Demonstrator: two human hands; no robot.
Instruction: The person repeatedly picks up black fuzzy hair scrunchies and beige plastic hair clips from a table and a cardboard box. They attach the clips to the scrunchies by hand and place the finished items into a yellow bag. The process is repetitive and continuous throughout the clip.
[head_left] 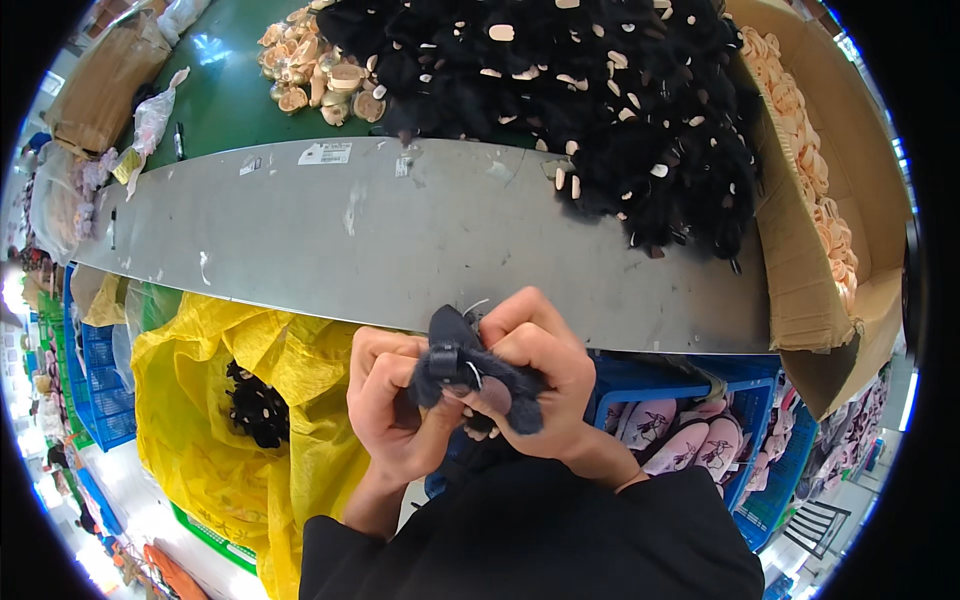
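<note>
My left hand (pixel 388 400) and my right hand (pixel 552 375) are close together in front of my body, near the front edge of the metal-topped table. Between them they grip a small black plush piece (pixel 447 362), fingers curled and thumbs pressed against it. It has a dark flap standing up at the top and a brownish-pink patch low on its right side. A thin white strand sticks out of it. My fingers cover much of the piece, so its full shape is hidden.
On the table (pixel 300 220) lies a big heap of black plush pieces (pixel 560 70) with beige bits. Left of it sit beige moulded pieces (pixel 325 80). A cardboard box (pixel 800 290) stands right. Below are a yellow bag (pixel 190 400) and a blue crate (pixel 625 385) holding pink slippers (pixel 690 440).
</note>
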